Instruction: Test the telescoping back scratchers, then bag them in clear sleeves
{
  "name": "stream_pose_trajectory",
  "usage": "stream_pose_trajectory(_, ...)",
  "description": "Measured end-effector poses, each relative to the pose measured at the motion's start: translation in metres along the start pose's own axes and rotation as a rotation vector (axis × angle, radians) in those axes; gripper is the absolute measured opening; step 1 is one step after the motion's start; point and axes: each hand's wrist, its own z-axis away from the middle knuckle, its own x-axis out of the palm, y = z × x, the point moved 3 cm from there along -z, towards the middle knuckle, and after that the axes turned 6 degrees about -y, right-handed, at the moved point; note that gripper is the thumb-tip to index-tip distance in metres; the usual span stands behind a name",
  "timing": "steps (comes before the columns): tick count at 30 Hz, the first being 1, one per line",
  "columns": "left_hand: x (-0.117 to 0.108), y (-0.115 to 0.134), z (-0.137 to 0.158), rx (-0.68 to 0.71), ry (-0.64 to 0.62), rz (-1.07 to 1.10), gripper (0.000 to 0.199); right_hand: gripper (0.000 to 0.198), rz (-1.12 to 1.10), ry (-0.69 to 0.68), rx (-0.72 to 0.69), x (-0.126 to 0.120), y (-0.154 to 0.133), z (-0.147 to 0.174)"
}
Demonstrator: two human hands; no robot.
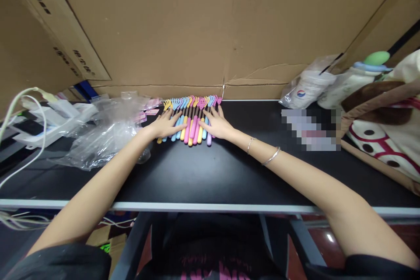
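A row of telescopic back scratchers (193,129) lies side by side on the black table (197,170). They have claw-shaped heads, dark shafts and pink, yellow, blue and purple handles. My left hand (164,125) rests over the left end of the row with fingers spread. Over the right end lies my right hand (218,124), also with fingers apart, the thumb pointing toward the middle handles. Both palms face down, and neither hand is closed around a scratcher. Parts of the outer scratchers are hidden under my hands.
Crumpled clear plastic bags (114,131) and a white plastic rack (55,122) with a cable sit on the left. To the right stand a bagged Pepsi cup (308,87), a green-topped bottle (356,78) and a patterned cloth bag (383,135). A cardboard wall (164,30) closes the back.
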Motion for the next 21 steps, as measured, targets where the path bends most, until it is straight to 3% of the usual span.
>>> stream_pose_trajectory(7, -0.003, -0.001, 0.0, 0.013, 0.057, -0.012, 0.084, 0.078, -0.086, 0.019, 0.026, -0.001, 0.003, -0.001)
stream_pose_trajectory(15, 0.0, 0.019, 0.004, 0.102, 0.313, -0.068, 0.066, 0.057, -0.144, 0.076, -0.048, -0.005, 0.025, -0.003)
stream_pose_trajectory(21, -0.004, 0.054, 0.023, 0.34, 0.452, -0.007, 0.057, 0.059, -0.126, 0.144, -0.128, -0.005, 0.047, 0.019)
